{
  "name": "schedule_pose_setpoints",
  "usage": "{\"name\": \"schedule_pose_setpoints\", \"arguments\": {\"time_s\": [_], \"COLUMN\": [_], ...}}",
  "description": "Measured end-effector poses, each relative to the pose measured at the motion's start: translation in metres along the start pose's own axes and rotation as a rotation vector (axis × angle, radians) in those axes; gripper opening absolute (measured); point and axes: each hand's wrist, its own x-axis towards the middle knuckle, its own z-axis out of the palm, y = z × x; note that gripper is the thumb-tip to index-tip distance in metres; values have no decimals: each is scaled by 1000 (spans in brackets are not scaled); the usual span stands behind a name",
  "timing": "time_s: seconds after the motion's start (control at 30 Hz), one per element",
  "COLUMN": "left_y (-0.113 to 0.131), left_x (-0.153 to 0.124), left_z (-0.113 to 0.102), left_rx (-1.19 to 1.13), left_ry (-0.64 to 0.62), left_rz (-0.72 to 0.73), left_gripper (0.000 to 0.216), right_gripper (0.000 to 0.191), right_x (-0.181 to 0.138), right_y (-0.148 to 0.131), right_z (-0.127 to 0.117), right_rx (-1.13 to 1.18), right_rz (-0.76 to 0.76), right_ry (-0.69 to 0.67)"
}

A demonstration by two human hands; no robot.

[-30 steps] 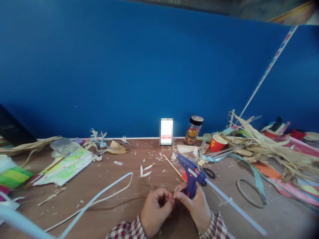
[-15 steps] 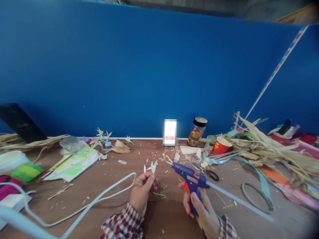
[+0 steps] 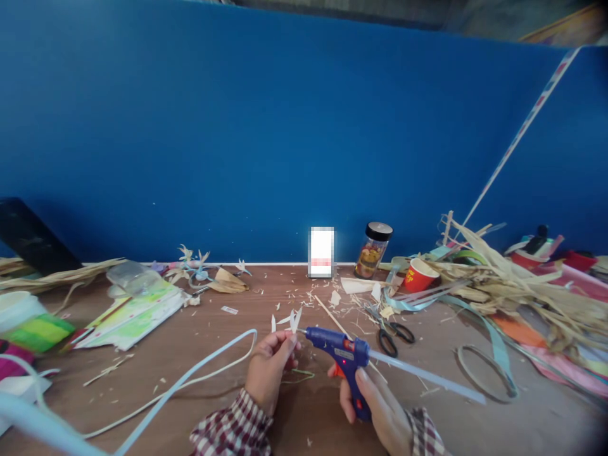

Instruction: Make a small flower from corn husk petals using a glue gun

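A pale sliver [image 3: 297,319] is pinched upright in the left hand [image 3: 270,368], just beside the tip of the glue gun [image 3: 351,361] gripped by the right hand [image 3: 386,410], so gluing seems under way, while loose slivers [image 3: 273,323] are left lying on the table [image 3: 304,421].

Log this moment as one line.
left hand: pinching pale piece | right hand: gripping glue gun, nozzle close to piece | nearby: scissors

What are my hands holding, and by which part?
Right hand: a glue gun, by its handle. Left hand: a pale pointed piece, by its lower end.
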Motion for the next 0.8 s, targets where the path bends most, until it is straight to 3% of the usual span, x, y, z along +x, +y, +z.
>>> {"name": "schedule_pose_setpoints", "arguments": {"time_s": [0.57, 0.8], "left_y": [4, 1], "left_x": [-4, -3], "left_z": [3, 0], "left_rx": [58, 57], "left_ry": [-26, -35], "left_rz": [22, 28], "left_gripper": [24, 23], "right_gripper": [43, 42], "right_x": [-2, -1], "right_y": [-10, -9], "right_z": [-5, -6], "right_rx": [-122, -158], "right_rz": [20, 8], "right_ry": [-92, -67]}}
